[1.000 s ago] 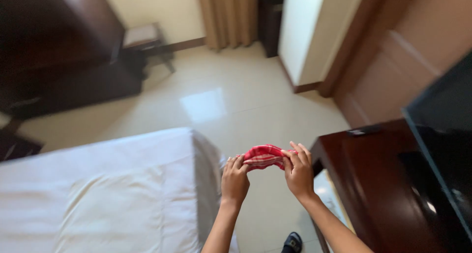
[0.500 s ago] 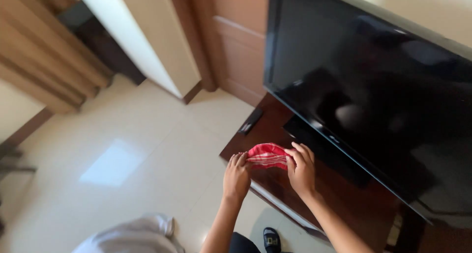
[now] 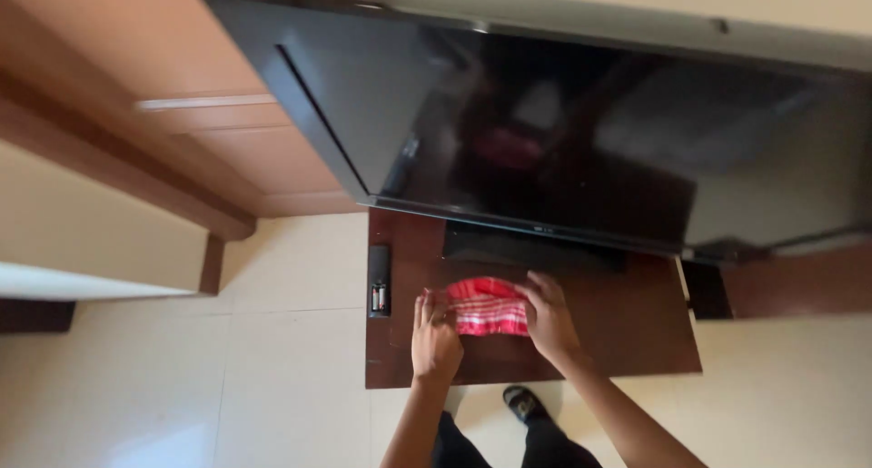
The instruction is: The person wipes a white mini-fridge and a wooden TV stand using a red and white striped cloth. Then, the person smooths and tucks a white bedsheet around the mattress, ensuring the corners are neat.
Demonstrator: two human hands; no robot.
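From the head camera we look straight down at our two hands over a dark brown wooden surface point(image 3: 636, 341), where a second ago they hung above pale floor beside a white bed — the view has swung round and the cloth has come with us. Our left hand point(image 3: 436, 336) and right hand point(image 3: 549, 318) each pinch one end of a small red-and-white checked cloth point(image 3: 489, 306), folded into a compact bundle; both are closed on it, fingers curled over its edges. The cloth sits between the hands, low over the surface, though we cannot tell whether it touches the wood. Just left of the left hand lies a slim black remote control point(image 3: 379, 280) with its battery bay open. Beyond the fingertips stands a large black flat-screen television point(image 3: 581, 132) on its base. Below the wrists, a dark shoe point(image 3: 525, 403) rests on the cream tiled floor point(image 3: 272, 377) — so we now stand right at the stand.
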